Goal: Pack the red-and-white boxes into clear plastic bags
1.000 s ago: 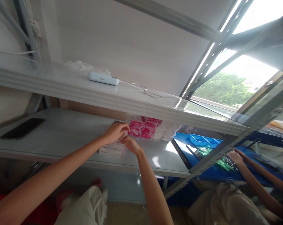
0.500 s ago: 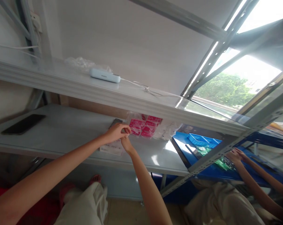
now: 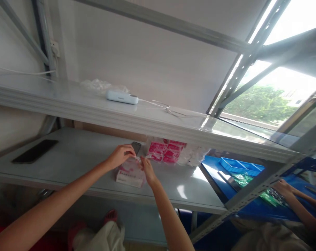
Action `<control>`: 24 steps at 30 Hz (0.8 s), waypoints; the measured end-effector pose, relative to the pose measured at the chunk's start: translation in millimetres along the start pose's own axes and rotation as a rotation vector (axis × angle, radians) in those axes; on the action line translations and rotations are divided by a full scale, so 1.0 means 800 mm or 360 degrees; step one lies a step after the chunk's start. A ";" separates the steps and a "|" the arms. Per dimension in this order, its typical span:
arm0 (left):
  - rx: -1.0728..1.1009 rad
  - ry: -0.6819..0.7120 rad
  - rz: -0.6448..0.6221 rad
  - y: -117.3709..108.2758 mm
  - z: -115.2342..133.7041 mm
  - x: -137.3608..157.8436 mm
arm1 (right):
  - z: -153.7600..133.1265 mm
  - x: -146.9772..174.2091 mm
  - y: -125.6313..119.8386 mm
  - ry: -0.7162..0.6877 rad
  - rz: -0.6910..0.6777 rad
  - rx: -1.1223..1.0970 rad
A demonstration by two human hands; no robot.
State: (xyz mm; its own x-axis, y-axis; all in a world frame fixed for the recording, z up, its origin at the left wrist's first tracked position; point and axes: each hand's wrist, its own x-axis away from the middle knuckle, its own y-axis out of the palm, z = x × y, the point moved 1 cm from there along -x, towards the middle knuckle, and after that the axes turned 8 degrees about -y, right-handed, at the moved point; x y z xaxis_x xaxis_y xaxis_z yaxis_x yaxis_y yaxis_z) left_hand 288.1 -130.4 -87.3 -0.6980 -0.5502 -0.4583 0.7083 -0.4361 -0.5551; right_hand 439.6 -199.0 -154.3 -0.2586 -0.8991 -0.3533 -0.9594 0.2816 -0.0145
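Note:
My left hand (image 3: 122,155) and my right hand (image 3: 147,170) are close together above the lower shelf. The fingers of both are pinched on a small whitish piece of thin plastic (image 3: 138,159), too blurred to tell its exact kind. Just below them a pink-and-white box (image 3: 129,177) with printing lies on the shelf, its upper part looking veiled by clear film. A small dark grey flat object (image 3: 136,147) lies behind my hands. Beside it rest pink packets in clear wrapping (image 3: 167,151).
A black phone (image 3: 35,151) lies at the left on the lower shelf (image 3: 79,157). The upper shelf (image 3: 160,120) bears a light blue device (image 3: 122,97) with a cable. Past a metal post, a co-worker's hands (image 3: 283,188) are over green packets near a blue tray (image 3: 241,166).
My hands have drawn slightly apart, showing the whitish plastic between them. More of the pink-and-white box shows below. The whole view has shifted, so things sit lower.

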 end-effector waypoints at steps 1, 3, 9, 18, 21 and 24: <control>0.0044 -0.0034 -0.0050 0.006 -0.004 0.002 | 0.000 0.001 0.001 0.0019 0.0008 -0.0031; 0.0131 -0.0107 -0.0170 0.018 -0.016 0.004 | -0.001 0.003 0.000 0.0051 0.0028 -0.0089; 0.0003 -0.0172 -0.0441 0.035 -0.038 -0.007 | -0.016 0.010 -0.026 -0.0218 -0.0327 0.0244; 0.0638 -0.0624 -0.0574 0.049 -0.057 -0.007 | -0.041 -0.004 -0.049 -0.0335 -0.0689 0.0393; 0.0666 -0.0664 -0.0640 0.044 -0.057 -0.005 | -0.036 -0.012 -0.051 -0.0223 -0.0701 0.0337; 0.0525 -0.0609 -0.0638 0.037 -0.051 -0.004 | -0.037 -0.014 -0.052 -0.0147 -0.0760 0.0302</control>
State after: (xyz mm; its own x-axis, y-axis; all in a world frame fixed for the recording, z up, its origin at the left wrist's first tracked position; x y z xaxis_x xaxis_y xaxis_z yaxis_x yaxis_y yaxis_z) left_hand 306.7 -112.6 -130.4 -0.8713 -0.4877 0.0543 0.4382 -0.8231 -0.3612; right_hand 478.8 -210.5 -121.7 0.2222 -0.9113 -0.3467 -0.9284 -0.0892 -0.3607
